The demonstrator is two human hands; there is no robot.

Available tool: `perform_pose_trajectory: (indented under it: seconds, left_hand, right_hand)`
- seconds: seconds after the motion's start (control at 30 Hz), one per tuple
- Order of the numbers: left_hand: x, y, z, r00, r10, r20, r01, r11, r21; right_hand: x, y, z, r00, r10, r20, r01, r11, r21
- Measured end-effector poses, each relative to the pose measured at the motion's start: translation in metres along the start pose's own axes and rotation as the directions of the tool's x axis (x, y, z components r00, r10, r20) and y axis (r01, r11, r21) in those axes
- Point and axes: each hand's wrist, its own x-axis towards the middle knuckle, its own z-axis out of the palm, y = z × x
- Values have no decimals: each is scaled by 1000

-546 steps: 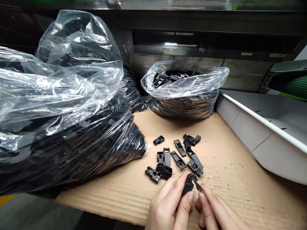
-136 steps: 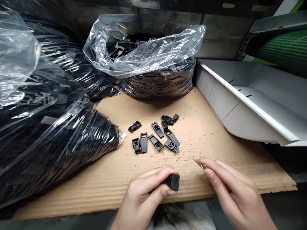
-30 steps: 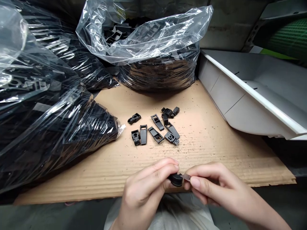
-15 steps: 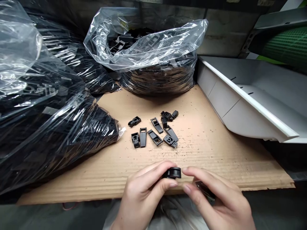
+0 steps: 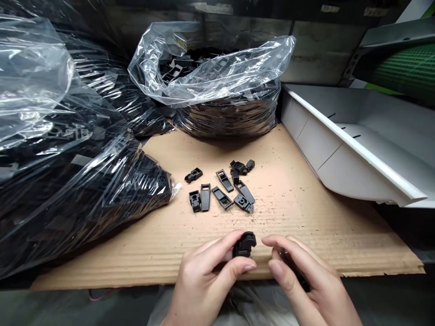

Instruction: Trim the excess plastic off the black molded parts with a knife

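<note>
My left hand (image 5: pixel 207 280) pinches a small black plastic clip (image 5: pixel 244 244) between thumb and fingertips, just over the near edge of the cardboard sheet (image 5: pixel 306 226). My right hand (image 5: pixel 302 280) is a finger's width to the right of the clip and does not touch it. Its fingers curl over a small blade (image 5: pixel 297 274), dark and mostly hidden against the palm. Several loose black clips (image 5: pixel 220 190) lie spread on the cardboard beyond my hands.
An open clear bag (image 5: pixel 220 86) full of black clips stands at the back. Larger filled bags (image 5: pixel 68 158) crowd the left side. A white tray (image 5: pixel 356 149) slopes along the right, with a green roller (image 5: pixel 404 68) behind it.
A second ago the blade tip was against the clip. My right hand has since drawn back and tucked the blade under its fingers, and my left hand has turned the clip.
</note>
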Motion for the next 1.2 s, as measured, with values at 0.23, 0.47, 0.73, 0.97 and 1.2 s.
perform_pose_trajectory:
  seconds: [0.23,0.47,0.73,0.97,1.2]
  left_hand:
    - [1,-1,0,996,84,2,-84,996,-33]
    - [-2,-3,1,988,154,16,-154,987,49]
    - [-1,-2,2,988,156,5,-156,986,56]
    - [-1,0,3,988,-147,46,152,981,-117]
    - [6,5,6,927,-359,111,375,901,-216]
  right_hand:
    - [7,-2,-9,981,-166,95,173,983,-63]
    - [8,0,-1,959,-253,131,266,959,-96]
    - [7,3,-6,986,-150,79,163,965,-205]
    - [-3,8,-12,973,-135,190,206,880,-428]
    - [-8,21,12,915,-397,66,390,833,-391]
